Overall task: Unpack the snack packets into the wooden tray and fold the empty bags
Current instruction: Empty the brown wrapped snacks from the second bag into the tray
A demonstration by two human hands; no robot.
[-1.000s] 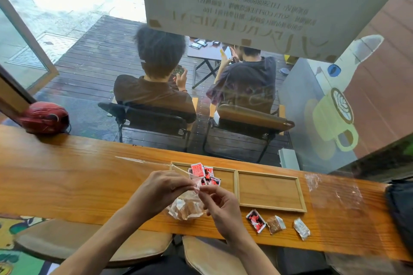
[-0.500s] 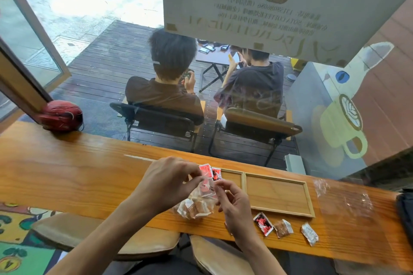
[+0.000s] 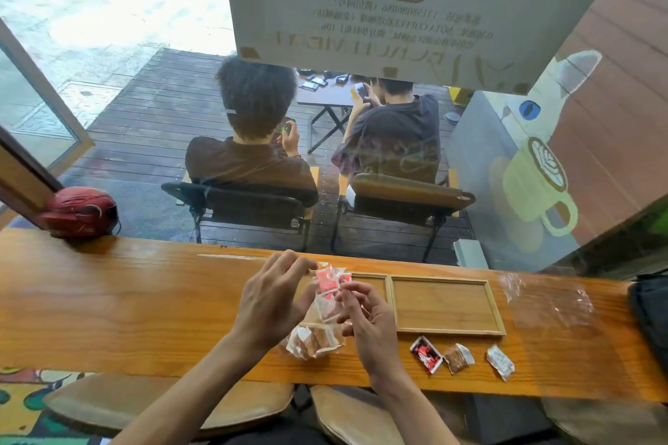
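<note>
Both hands, left & right, pinched a clear bag of snacks. Best: tip it over the tray, w/ mouth held wide.

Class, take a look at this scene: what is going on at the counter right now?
A person at a wooden counter holds a clear bag of snack packets between the left hand and right hand, working at its top. The wooden tray lies just beyond; its right compartment is bare. Three loose packets lie on the counter in front of the tray, and an empty clear bag lies to its right.
</note>
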